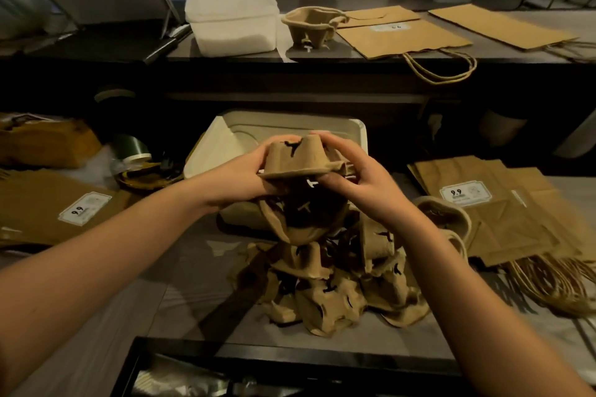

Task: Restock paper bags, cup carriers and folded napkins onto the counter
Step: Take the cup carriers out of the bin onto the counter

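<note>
Both hands, left (245,176) and right (358,177), grip one upturned brown moulded-pulp cup carrier (300,156) above the jumbled carrier pile (335,284). Up on the dark counter (322,56), one carrier (311,26) and several flat kraft bags (403,37) sit; most stock remains below.

Open counter top (493,34) lies between the paper bags (403,37); a white tub (232,18) and cup carrier (311,26) crowd its left.

Bag label (464,195) small print unreadable — bag handles (554,280) blurred, cut by right edge.
</note>
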### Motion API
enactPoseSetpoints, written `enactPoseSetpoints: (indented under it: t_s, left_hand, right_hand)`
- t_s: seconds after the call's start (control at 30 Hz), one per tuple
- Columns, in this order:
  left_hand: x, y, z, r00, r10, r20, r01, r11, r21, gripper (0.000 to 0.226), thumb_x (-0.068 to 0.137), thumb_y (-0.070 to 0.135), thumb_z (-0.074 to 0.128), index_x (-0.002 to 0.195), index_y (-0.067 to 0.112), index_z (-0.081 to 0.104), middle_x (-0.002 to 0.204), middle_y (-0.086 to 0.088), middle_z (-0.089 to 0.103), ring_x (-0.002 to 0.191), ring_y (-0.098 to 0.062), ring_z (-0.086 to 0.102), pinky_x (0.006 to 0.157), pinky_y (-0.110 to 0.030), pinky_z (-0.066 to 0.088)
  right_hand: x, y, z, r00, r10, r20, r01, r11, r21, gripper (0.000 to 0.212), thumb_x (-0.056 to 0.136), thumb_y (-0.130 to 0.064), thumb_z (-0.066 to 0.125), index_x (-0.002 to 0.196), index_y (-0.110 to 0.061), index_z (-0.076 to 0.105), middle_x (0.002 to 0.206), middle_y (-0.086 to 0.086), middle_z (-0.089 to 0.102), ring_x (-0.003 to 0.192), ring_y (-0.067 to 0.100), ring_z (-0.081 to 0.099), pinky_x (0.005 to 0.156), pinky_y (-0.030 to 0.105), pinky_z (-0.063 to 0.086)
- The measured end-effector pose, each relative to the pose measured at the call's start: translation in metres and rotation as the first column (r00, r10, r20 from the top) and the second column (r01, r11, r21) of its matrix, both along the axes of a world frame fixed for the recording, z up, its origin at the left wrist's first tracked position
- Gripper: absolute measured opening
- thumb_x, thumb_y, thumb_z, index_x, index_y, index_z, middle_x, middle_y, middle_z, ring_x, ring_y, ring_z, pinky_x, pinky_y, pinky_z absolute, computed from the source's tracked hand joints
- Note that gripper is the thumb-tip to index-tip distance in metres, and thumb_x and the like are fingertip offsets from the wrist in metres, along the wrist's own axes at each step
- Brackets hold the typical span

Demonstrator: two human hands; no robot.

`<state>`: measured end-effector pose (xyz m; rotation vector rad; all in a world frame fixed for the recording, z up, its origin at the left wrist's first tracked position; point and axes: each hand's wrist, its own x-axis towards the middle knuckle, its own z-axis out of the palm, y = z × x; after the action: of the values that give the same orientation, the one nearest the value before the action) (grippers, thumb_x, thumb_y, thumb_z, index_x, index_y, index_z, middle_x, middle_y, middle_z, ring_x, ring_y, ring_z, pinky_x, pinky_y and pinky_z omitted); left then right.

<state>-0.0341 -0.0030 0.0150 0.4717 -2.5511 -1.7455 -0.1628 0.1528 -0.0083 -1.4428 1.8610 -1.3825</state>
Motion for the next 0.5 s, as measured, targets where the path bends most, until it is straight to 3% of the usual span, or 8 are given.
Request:
enactPoseSetpoints:
  t_s: [0.1,0.17,0.23,0.33,0.5]
  left_hand:
    - [0.002,0.004,-0.004,1.000,0.017,0.015,-0.018,1.000,0.018,0.069,0.072,0.025,0.075,0.124,0.046,0.035,0.122,0.014,0.047,0.109,-0.001,0.051,0.078,-0.017,0.050]
    - [0.003,0.008,-0.007,0.998,0.056,0.034,-0.058,0.997,0.048,0.063,0.077,0.018,0.070,0.126,0.039,0.036,0.118,0.010,0.051,0.104,-0.006,0.054,0.077,-0.018,0.050]
    - [0.006,0.012,-0.010,0.992,0.123,0.027,-0.125,0.987,0.097,0.048,0.085,0.009,0.061,0.115,0.041,0.042,0.108,0.010,0.053,0.097,-0.006,0.056,0.073,-0.017,0.048]
    - [0.013,0.014,-0.013,0.982,0.187,0.038,-0.191,0.969,0.158,0.043,0.089,0.006,0.055,0.111,0.042,0.046,0.105,0.009,0.055,0.096,-0.007,0.056,0.071,-0.019,0.047]
    - [0.039,0.010,-0.023,0.963,0.268,-0.007,-0.264,0.952,0.154,0.034,0.091,0.013,0.053,0.113,0.039,0.053,0.105,0.009,0.062,0.090,0.000,0.061,0.067,-0.013,0.046]
  right_hand:
    - [0.004,0.008,-0.002,0.999,-0.044,0.011,0.044,0.999,0.014,0.046,0.080,-0.041,0.054,0.117,-0.057,0.032,0.109,-0.043,0.038,0.104,-0.029,0.034,0.077,-0.007,0.032]
    - [0.007,0.012,-0.006,0.996,-0.090,0.013,0.090,0.996,-0.002,0.045,0.080,-0.041,0.055,0.115,-0.057,0.033,0.107,-0.045,0.037,0.105,-0.024,0.037,0.081,0.000,0.035]
    - [0.007,0.016,-0.011,0.986,-0.158,0.046,0.160,0.986,-0.051,0.045,0.085,-0.035,0.059,0.118,-0.052,0.034,0.110,-0.038,0.036,0.107,-0.011,0.041,0.086,0.011,0.038]
    - [0.006,0.024,-0.014,0.953,-0.272,0.130,0.289,0.947,-0.137,0.049,0.086,-0.020,0.061,0.115,-0.050,0.034,0.116,-0.025,0.038,0.116,0.008,0.042,0.093,0.028,0.045]
    - [-0.005,0.052,-0.022,0.840,-0.496,0.221,0.539,0.810,-0.232,0.050,0.080,-0.030,0.064,0.117,-0.050,0.037,0.134,-0.006,0.040,0.122,0.013,0.043,0.099,0.040,0.043]
